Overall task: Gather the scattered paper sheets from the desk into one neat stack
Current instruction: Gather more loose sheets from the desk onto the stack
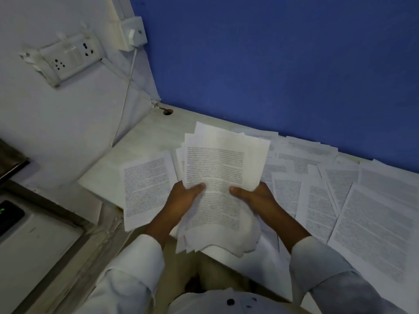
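I hold a loose bundle of printed paper sheets (pixel 221 177) above the pale desk (pixel 145 137), its edges fanned and uneven. My left hand (pixel 183 196) grips the bundle's left side with the thumb on top. My right hand (pixel 254 196) grips its right side the same way. One single sheet (pixel 147 189) lies flat on the desk just left of the bundle. Several more printed sheets (pixel 340 200) lie overlapping across the desk to the right, reaching the blue wall.
A blue partition (pixel 272 64) backs the desk. A white wall on the left carries a socket panel (pixel 65 57) and a small box (pixel 131 35) with a cable running down to a desk hole (pixel 167 112). A grey device (pixel 34 234) sits low at left.
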The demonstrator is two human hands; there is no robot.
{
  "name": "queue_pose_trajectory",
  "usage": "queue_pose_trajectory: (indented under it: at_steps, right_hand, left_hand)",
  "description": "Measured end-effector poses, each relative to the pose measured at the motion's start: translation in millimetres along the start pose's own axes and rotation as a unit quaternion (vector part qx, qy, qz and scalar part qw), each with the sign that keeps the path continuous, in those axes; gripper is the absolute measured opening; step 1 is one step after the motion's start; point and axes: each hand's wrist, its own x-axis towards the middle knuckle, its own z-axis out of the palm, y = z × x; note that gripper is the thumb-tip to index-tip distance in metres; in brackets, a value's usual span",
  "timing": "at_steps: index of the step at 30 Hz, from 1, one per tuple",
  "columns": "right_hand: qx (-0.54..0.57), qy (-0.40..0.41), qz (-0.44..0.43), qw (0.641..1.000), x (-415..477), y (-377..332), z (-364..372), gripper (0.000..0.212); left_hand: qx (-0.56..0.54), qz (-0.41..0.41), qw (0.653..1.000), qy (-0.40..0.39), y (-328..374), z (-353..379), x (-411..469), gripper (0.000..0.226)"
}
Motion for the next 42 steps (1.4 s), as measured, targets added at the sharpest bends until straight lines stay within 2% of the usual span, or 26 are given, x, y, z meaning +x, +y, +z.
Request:
queue_pose_trajectory:
  at_steps: [3, 6, 9, 11, 14, 15, 18, 20, 22, 24, 26, 30, 33, 37, 42]
  right_hand:
    - [0.012, 0.040, -0.029, 0.999, 2.3, -9.5, -6.0, 0.034]
    - [-0.026, 0.090, -0.037, 0.995, 2.4, -21.8, -19.4, 0.020]
    - [0.003, 0.157, -0.049, 0.986, 4.3, -23.9, -31.5, 0.035]
    - [0.087, 0.187, -0.008, 0.978, 5.2, -23.4, -34.1, 0.057]
    - [0.309, 0.122, 0.060, 0.941, 6.1, -22.4, -29.1, 0.079]
    - [0.349, 0.104, 0.070, 0.929, 5.3, -24.2, -26.0, 0.079]
    - [0.344, 0.103, 0.066, 0.931, 4.7, -26.8, -17.9, 0.052]
    - [0.324, 0.114, 0.061, 0.937, 4.0, -26.8, -14.1, 0.056]
    - [0.315, 0.118, 0.052, 0.940, 1.6, -25.5, -14.7, 0.065]
    - [0.333, 0.113, 0.054, 0.935, -1.0, -22.2, -18.9, 0.059]
    - [0.367, 0.096, 0.060, 0.923, -3.7, -20.5, -20.6, 0.052]
    - [0.351, 0.078, 0.077, 0.930, -9.6, -18.9, -10.3, 0.062]
    - [0.328, 0.080, 0.062, 0.939, -14.7, -13.7, -17.3, 0.065]
    - [0.302, 0.043, 0.053, 0.951, -29.5, -11.4, -60.7, 0.047]
    - [0.244, -0.050, 0.108, 0.962, -45.4, -13.5, -111.0, 0.057]
  left_hand:
    - [-0.040, 0.035, 0.996, 0.074, 16.4, 8.4, 2.9, 0.024]
    - [-0.097, 0.077, 0.990, 0.065, 39.7, 10.7, -0.1, 0.021]
    - [-0.143, 0.146, 0.978, 0.037, 67.0, 9.9, -1.3, 0.033]
    - [-0.189, 0.195, 0.962, 0.005, 83.3, 9.6, -1.5, 0.045]
    - [-0.271, 0.224, 0.936, -0.012, 96.9, 17.8, -6.0, 0.047]
    - [-0.269, 0.222, 0.937, 0.004, 97.6, 22.3, -7.9, 0.046]
    - [-0.215, 0.198, 0.954, 0.064, 89.0, 33.8, -8.1, 0.054]
    - [-0.201, 0.170, 0.959, 0.104, 84.2, 35.2, -5.6, 0.056]
    - [-0.229, 0.170, 0.955, 0.079, 82.9, 31.8, -4.8, 0.054]
    - [-0.272, 0.190, 0.943, 0.018, 81.9, 25.8, -4.1, 0.063]
    - [-0.278, 0.196, 0.940, 0.002, 80.7, 24.6, -6.4, 0.068]
    - [-0.133, 0.181, 0.971, 0.083, 63.1, 43.7, -15.9, 0.045]
    - [-0.133, 0.147, 0.976, 0.092, 46.5, 47.8, -20.2, 0.037]
    - [-0.175, 0.080, 0.980, 0.045, 30.7, 29.0, -21.9, 0.038]
    - [-0.161, 0.029, 0.985, -0.062, 17.0, 13.7, -44.6, 0.038]
